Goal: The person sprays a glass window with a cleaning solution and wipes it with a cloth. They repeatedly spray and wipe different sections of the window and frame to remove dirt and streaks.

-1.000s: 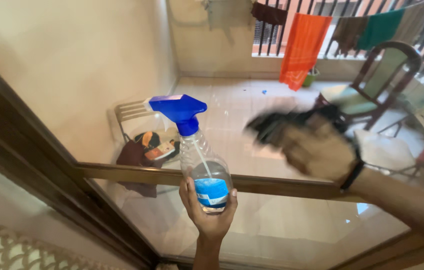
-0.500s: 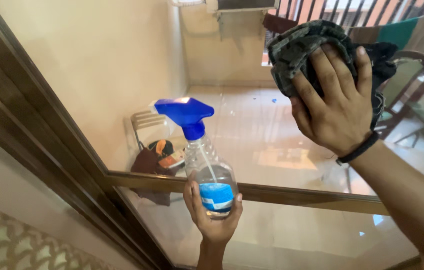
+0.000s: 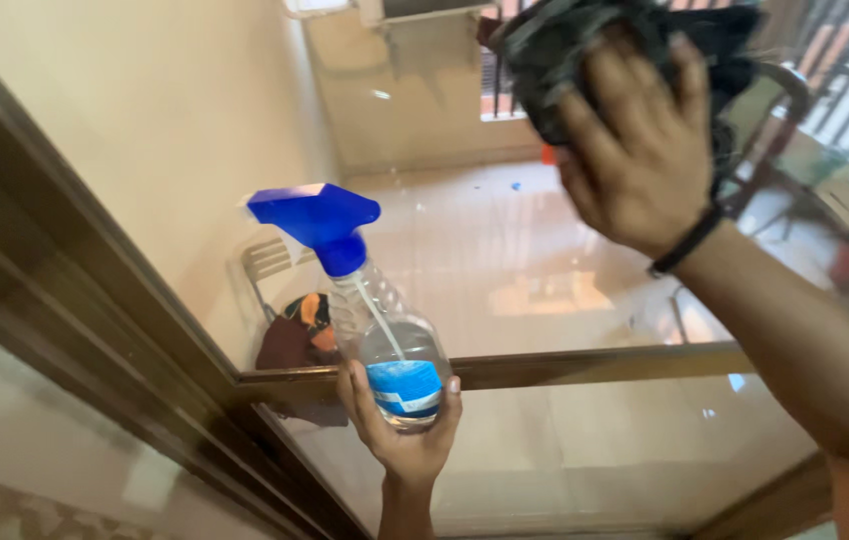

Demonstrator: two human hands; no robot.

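A right hand (image 3: 640, 150) presses a dark crumpled cloth (image 3: 595, 45) flat against the glass pane (image 3: 545, 270), fingers spread over the wad and clasping it near the top of the view; a dark band circles the wrist. The left hand (image 3: 395, 430) is clenched around the base of a clear spray bottle (image 3: 385, 330) with a blue trigger head (image 3: 320, 220) and a blue label, held upright in front of the wooden crossbar (image 3: 585, 365) of the door frame. The bottle carries only a little liquid at the bottom.

Compared with half a second ago, the cloth hand has slid slightly left and up and is now blurred, a sign of a wiping stroke across the upper pane; a second ago it was lower, at mid-pane. The bottle has shifted a little left, its nozzle pointing the same way and its trigger untouched. Judged from this, wiping is under way and spraying is paused.

Beyond the glass, a tiled balcony floor, a chair (image 3: 285, 300) with bundled clothes and railings show
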